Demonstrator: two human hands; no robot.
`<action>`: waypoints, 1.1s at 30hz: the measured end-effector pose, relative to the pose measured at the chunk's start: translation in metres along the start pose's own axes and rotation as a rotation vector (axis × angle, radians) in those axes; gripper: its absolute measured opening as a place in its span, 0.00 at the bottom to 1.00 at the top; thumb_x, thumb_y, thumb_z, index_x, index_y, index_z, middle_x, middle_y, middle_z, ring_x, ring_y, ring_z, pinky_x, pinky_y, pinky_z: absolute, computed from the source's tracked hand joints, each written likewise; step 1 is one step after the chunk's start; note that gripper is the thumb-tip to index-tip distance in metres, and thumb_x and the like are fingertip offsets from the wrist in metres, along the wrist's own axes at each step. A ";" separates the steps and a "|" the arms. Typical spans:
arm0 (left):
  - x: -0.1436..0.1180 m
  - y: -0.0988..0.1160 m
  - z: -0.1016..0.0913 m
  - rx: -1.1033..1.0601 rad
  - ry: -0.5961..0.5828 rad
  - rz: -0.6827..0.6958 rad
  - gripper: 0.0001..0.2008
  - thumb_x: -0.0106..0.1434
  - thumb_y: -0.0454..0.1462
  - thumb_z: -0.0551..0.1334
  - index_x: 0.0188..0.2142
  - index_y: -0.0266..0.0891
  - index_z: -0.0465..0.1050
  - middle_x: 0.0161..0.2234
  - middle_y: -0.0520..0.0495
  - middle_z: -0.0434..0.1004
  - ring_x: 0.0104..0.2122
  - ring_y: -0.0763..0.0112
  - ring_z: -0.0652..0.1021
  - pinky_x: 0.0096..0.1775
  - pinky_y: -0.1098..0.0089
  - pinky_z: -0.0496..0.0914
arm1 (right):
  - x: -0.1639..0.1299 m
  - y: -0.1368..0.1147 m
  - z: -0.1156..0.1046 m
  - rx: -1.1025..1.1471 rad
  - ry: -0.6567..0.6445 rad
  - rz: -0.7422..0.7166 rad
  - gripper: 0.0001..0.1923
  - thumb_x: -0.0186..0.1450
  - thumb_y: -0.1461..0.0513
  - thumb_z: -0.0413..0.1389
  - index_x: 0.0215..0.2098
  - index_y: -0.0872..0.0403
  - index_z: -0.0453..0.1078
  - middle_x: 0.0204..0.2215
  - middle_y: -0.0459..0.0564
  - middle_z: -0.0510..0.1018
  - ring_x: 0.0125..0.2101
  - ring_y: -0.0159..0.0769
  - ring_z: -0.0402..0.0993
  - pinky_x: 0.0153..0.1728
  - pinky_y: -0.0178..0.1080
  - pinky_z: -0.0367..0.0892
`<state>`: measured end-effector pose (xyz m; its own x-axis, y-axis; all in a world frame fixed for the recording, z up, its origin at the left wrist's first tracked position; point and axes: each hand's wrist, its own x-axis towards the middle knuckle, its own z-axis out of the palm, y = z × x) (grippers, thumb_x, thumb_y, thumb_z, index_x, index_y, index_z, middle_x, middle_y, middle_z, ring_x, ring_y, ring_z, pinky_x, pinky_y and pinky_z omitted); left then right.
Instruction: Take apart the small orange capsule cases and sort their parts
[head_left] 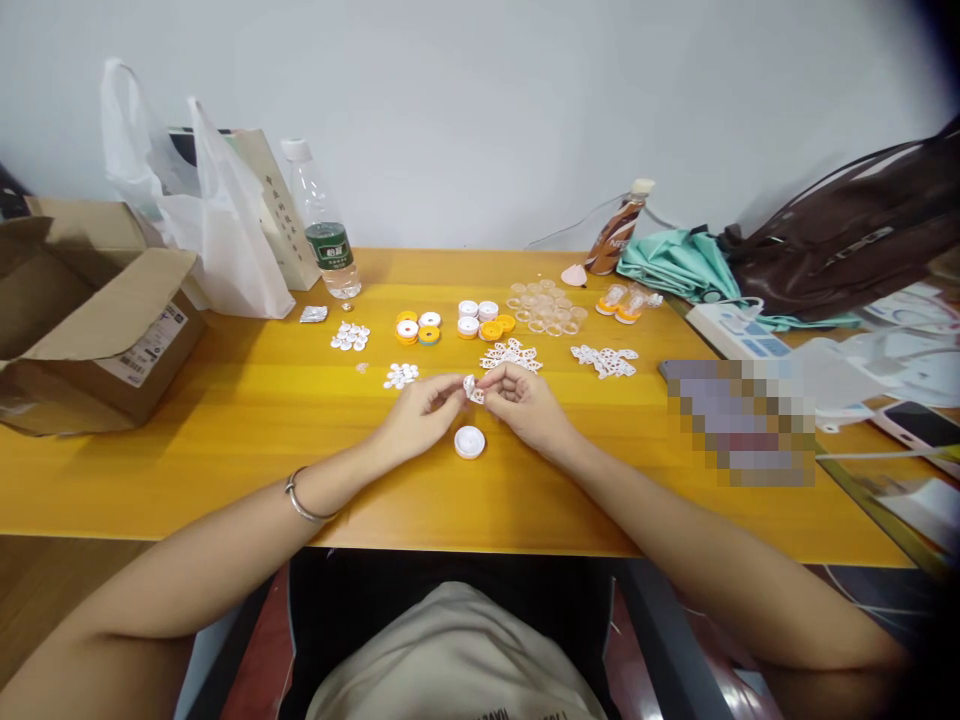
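Note:
My left hand and my right hand meet over the middle of the yellow table, both pinching one small white plastic piece between the fingertips. A round white cap lies on the table just below the hands. Behind them lie heaps of small white pieces, yellow and white reels and several clear rings. A metal bangle sits on my left wrist.
An open cardboard box and white plastic bags stand at the left. A water bottle is at the back. A brown drink bottle, teal cloth, brown bag, power strip and phone crowd the right.

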<state>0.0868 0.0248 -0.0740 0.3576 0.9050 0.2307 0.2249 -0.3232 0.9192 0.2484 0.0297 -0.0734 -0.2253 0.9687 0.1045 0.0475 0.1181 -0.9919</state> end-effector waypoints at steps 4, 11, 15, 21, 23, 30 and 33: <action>-0.002 -0.001 0.001 0.046 0.008 0.082 0.13 0.58 0.37 0.59 0.43 0.36 0.71 0.37 0.45 0.77 0.34 0.69 0.77 0.39 0.69 0.71 | 0.000 0.001 -0.001 -0.014 0.003 -0.031 0.05 0.51 0.64 0.55 0.27 0.54 0.64 0.20 0.41 0.69 0.20 0.24 0.63 0.22 0.30 0.58; 0.001 -0.005 0.001 -0.028 0.117 0.040 0.13 0.55 0.40 0.63 0.37 0.33 0.72 0.33 0.44 0.78 0.32 0.70 0.78 0.39 0.68 0.72 | -0.001 -0.004 -0.001 0.034 -0.003 0.016 0.05 0.51 0.64 0.54 0.28 0.55 0.68 0.19 0.40 0.69 0.18 0.22 0.60 0.20 0.30 0.56; 0.002 -0.002 0.001 -0.092 0.135 0.023 0.12 0.54 0.40 0.64 0.35 0.33 0.72 0.32 0.44 0.78 0.31 0.71 0.77 0.37 0.69 0.72 | -0.002 -0.009 -0.001 0.062 -0.005 0.041 0.04 0.51 0.64 0.55 0.27 0.55 0.68 0.20 0.41 0.71 0.19 0.23 0.63 0.22 0.31 0.58; 0.002 0.003 0.002 -0.151 0.151 0.009 0.12 0.52 0.39 0.65 0.34 0.33 0.73 0.30 0.46 0.78 0.29 0.72 0.77 0.36 0.70 0.72 | 0.002 -0.012 -0.010 -0.121 -0.081 -0.061 0.05 0.53 0.62 0.56 0.28 0.55 0.67 0.22 0.44 0.71 0.22 0.26 0.65 0.25 0.33 0.60; 0.001 0.003 0.002 -0.160 0.162 0.025 0.12 0.51 0.39 0.66 0.33 0.33 0.73 0.29 0.46 0.78 0.29 0.72 0.77 0.35 0.71 0.72 | 0.003 -0.013 -0.015 -0.179 -0.111 -0.101 0.05 0.54 0.61 0.55 0.28 0.56 0.68 0.22 0.43 0.70 0.22 0.26 0.64 0.24 0.32 0.59; -0.003 0.004 0.005 -0.184 0.149 0.147 0.11 0.53 0.37 0.65 0.35 0.34 0.71 0.30 0.47 0.77 0.29 0.74 0.76 0.35 0.72 0.72 | -0.001 -0.025 -0.024 -0.314 -0.191 -0.249 0.06 0.56 0.62 0.54 0.31 0.56 0.69 0.24 0.45 0.71 0.24 0.26 0.64 0.26 0.32 0.60; -0.006 0.004 0.001 -0.096 0.174 0.249 0.10 0.53 0.35 0.65 0.35 0.35 0.70 0.30 0.48 0.75 0.29 0.76 0.75 0.36 0.74 0.71 | 0.000 -0.027 -0.024 -0.246 -0.171 -0.137 0.06 0.54 0.61 0.55 0.29 0.56 0.68 0.22 0.44 0.70 0.21 0.25 0.63 0.23 0.31 0.59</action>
<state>0.0862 0.0177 -0.0715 0.2282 0.8377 0.4962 0.0603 -0.5208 0.8515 0.2706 0.0317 -0.0445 -0.4052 0.8917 0.2016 0.2344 0.3145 -0.9199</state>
